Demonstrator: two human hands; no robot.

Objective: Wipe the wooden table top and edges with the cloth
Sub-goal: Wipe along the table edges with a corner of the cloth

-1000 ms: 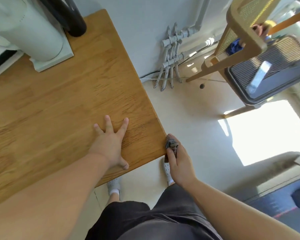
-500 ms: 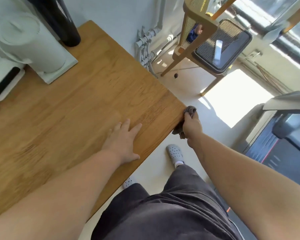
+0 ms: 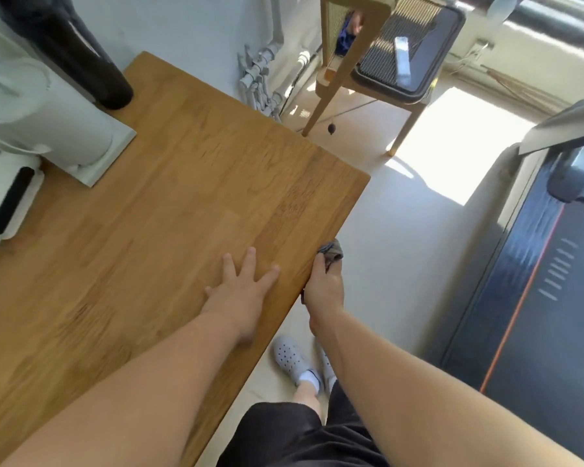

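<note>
Presses the left hand (image 3: 243, 293) flat on the table (image 3: 182, 214), fingers spread wide, just inside the side edge. Grips the cloth (image 3: 332, 252) in the right hand (image 3: 324, 291), fingers curled round it, just right of the left hand and tight against the table's edge, with a grey tuft sticking out ahead of the knuckles. Shows a white appliance (image 3: 48, 123) and a black cylinder (image 3: 81, 62) on the top well ahead and left of the left hand, a chair (image 3: 361, 32) far beyond the right hand, a treadmill (image 3: 536, 298) off to its right.
</note>
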